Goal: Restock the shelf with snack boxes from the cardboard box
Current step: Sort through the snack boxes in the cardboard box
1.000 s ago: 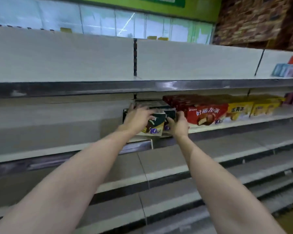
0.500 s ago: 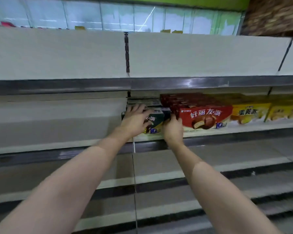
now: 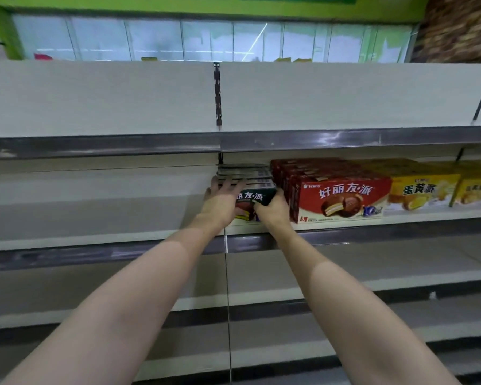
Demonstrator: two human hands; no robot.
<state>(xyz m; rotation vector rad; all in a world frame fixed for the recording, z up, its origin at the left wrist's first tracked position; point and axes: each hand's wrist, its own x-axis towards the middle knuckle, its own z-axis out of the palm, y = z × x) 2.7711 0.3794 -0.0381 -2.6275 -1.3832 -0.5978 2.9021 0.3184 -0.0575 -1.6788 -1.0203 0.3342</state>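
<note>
Step in hand: seating a dark green rectangular cardboard snack box (image 3: 257,200) at the front of its row on the middle white metal shelf (image 3: 95,237); my left hand (image 3: 220,202) lies over the box's left front corner, fingers spread and fairly straight across its top; my right hand (image 3: 272,211) grips its lower right corner, fingers curled round the edge.

Position: the box stands upright, face out, touching the row of red rectangular cardboard snack boxes (image 3: 339,198) on its right; more dark boxes sit behind it in a file; yellow rectangular cardboard snack boxes (image 3: 425,190) come next along the shelf.

Next move, as I judge it: square the box flush with the shelf lip, let go, then go back for another; the cardboard supply box is out of view.

Surface and room: grey price rail (image 3: 345,137) on the shelf above; bare white shelves below; green wall band (image 3: 178,4) and pale glass panels (image 3: 206,40) overhead.
</note>
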